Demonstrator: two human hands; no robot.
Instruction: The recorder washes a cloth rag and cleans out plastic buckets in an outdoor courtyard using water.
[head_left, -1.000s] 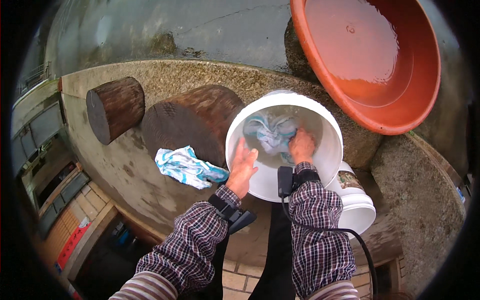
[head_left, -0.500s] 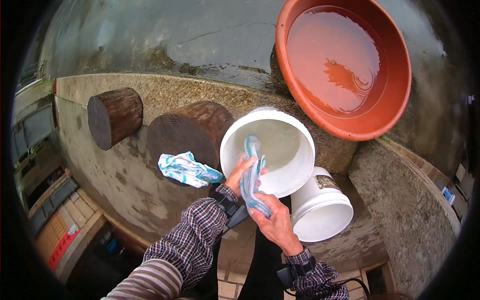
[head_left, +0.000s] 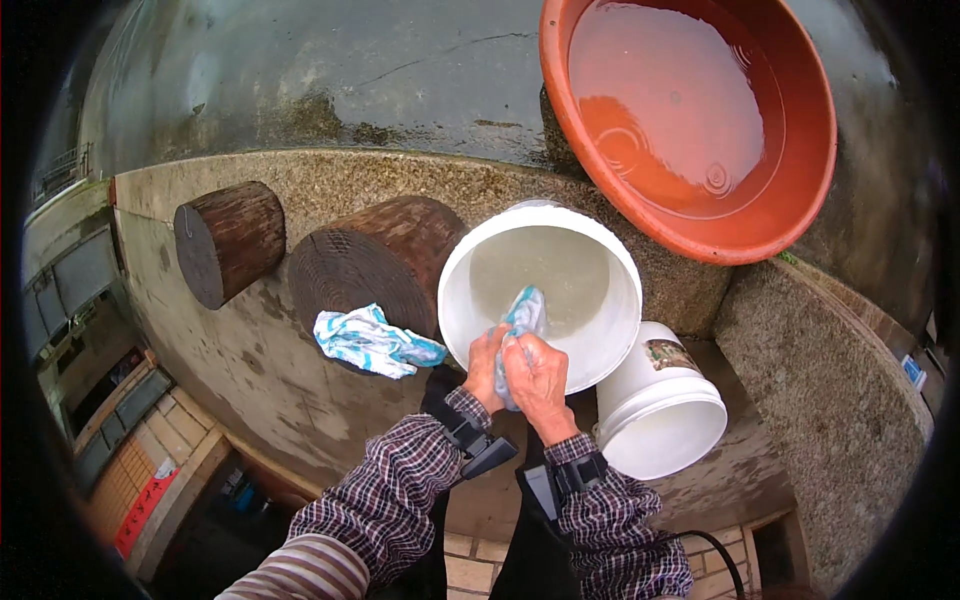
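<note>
Both hands grip one wet, bunched cloth (head_left: 525, 312), grey-white with teal patches. My left hand (head_left: 482, 368) is wrapped around it, and my right hand (head_left: 537, 378) closes on it just beside the left. The cloth's far end sticks out over a white bucket (head_left: 620, 275) of cloudy water (head_left: 540, 270); its lower part is mostly covered by my fingers. To the left, a second white and teal cloth (head_left: 365, 338) lies crumpled on a dark wooden stump (head_left: 350, 270).
A large red-brown basin (head_left: 800, 200) of water rests on the ledge at the upper right. Another white bucket (head_left: 665, 400) stands right of the first. Farther left is a smaller stump (head_left: 230, 245). A rough concrete wall (head_left: 830, 400) bounds the right side.
My right hand has moved up the cloth, close to the left. The cloth, stretched out between the hands before, is now bunched in both of them.
</note>
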